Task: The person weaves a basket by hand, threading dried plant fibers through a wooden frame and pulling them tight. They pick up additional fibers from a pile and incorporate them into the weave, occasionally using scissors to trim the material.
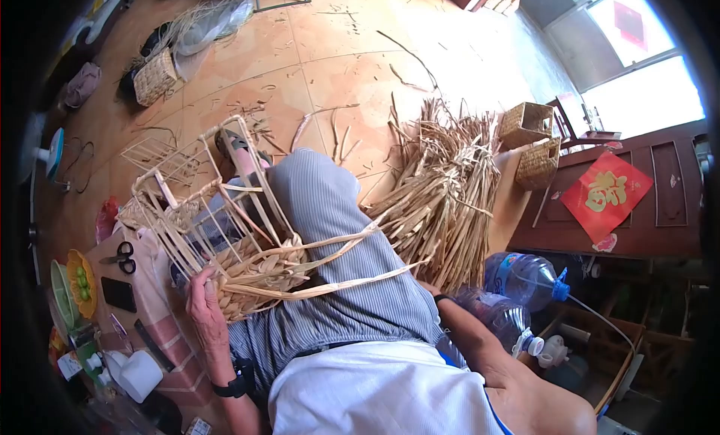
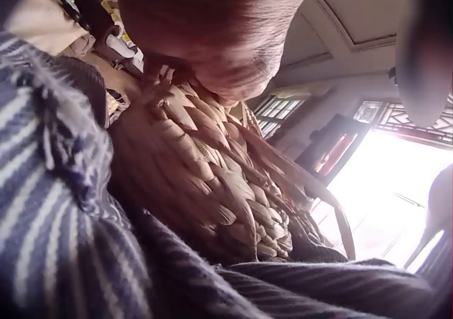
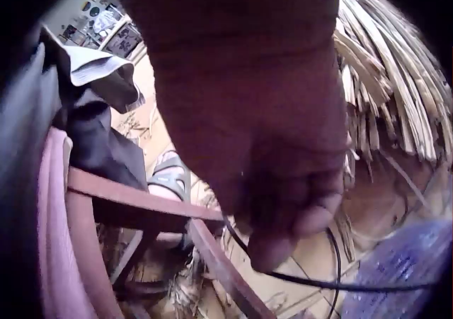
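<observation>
A partly woven basket (image 1: 255, 274) with a pale bare-stick frame lies on the person's lap, its loose strands trailing right over the striped trousers. The left hand (image 1: 206, 307) grips the basket's near left edge, thumb on top. In the left wrist view that hand (image 2: 212, 36) covers the top of the braided wall (image 2: 205, 170). The head view shows the right forearm, but the leg hides its hand. In the right wrist view the right hand (image 3: 283, 170) hangs with curled fingers beside a thin dark cord (image 3: 333, 284); whether it holds anything is unclear.
Dry stalks (image 1: 450, 187) are heaped right of the legs, near large plastic bottles (image 1: 521, 277). Small woven baskets (image 1: 527, 125) stand beyond, by a dark red cabinet (image 1: 667, 202). Scissors (image 1: 124, 258) and a phone (image 1: 118, 294) lie at the left.
</observation>
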`<action>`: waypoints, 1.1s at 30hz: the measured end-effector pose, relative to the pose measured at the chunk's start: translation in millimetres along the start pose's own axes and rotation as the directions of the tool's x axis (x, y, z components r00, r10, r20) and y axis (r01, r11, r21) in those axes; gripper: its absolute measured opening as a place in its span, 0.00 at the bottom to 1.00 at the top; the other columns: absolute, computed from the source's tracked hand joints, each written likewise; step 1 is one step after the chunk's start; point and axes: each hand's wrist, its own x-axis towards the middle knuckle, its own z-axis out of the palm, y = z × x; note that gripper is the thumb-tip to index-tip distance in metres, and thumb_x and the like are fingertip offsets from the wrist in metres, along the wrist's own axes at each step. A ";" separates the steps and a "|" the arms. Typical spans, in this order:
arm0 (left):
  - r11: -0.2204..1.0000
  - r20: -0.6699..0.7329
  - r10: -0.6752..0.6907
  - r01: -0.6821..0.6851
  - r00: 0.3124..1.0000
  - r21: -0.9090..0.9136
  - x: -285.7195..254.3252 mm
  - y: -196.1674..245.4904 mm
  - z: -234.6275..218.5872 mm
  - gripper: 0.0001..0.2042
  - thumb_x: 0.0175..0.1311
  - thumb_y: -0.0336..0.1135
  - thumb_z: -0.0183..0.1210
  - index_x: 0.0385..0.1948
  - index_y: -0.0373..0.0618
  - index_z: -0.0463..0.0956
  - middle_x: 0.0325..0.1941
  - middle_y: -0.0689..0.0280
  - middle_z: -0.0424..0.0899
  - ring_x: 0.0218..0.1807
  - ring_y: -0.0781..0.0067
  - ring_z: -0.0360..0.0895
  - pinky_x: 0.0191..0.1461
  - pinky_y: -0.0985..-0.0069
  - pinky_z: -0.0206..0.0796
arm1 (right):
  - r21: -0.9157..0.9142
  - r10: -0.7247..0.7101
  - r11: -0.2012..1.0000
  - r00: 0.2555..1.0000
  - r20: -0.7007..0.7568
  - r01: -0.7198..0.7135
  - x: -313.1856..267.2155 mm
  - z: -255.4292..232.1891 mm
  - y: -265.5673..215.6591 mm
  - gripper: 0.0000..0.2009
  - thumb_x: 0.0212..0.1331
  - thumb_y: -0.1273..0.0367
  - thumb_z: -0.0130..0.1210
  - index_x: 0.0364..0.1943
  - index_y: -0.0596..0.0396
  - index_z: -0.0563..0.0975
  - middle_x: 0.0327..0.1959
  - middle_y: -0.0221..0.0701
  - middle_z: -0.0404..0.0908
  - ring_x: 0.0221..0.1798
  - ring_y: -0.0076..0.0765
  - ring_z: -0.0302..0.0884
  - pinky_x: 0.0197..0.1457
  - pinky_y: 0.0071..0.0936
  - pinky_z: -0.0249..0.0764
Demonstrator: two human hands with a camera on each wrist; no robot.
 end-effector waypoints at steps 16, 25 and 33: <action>1.000 -0.111 -0.009 0.008 0.994 -0.014 21.5 69.4 -37.5 0.11 0.72 0.22 0.61 0.53 0.41 0.81 0.48 0.57 0.90 0.52 0.53 0.88 0.58 0.63 0.79 | 0.067 -0.388 0.625 0.384 -0.838 0.778 -66.5 -318.5 -108.0 0.18 0.72 0.74 0.49 0.63 0.52 0.77 0.40 0.24 0.78 0.36 0.19 0.71 0.39 0.21 0.69; 0.980 0.061 0.028 -0.039 0.998 0.197 32.8 79.2 -23.9 0.17 0.63 0.22 0.69 0.53 0.40 0.80 0.44 0.52 0.87 0.52 0.46 0.84 0.57 0.56 0.77 | -0.283 -0.896 0.380 0.275 -0.348 0.881 -205.3 -89.3 -398.3 0.14 0.73 0.78 0.57 0.59 0.56 0.80 0.43 0.37 0.76 0.38 0.35 0.76 0.39 0.29 0.74; 0.995 0.050 0.010 -0.015 0.999 0.100 35.3 74.4 -21.3 0.13 0.65 0.16 0.59 0.50 0.35 0.77 0.44 0.48 0.84 0.50 0.42 0.82 0.56 0.52 0.75 | -0.562 -0.963 0.255 0.261 -0.072 0.787 -196.3 -36.1 -446.3 0.07 0.68 0.69 0.63 0.42 0.56 0.77 0.40 0.43 0.82 0.37 0.59 0.86 0.35 0.50 0.81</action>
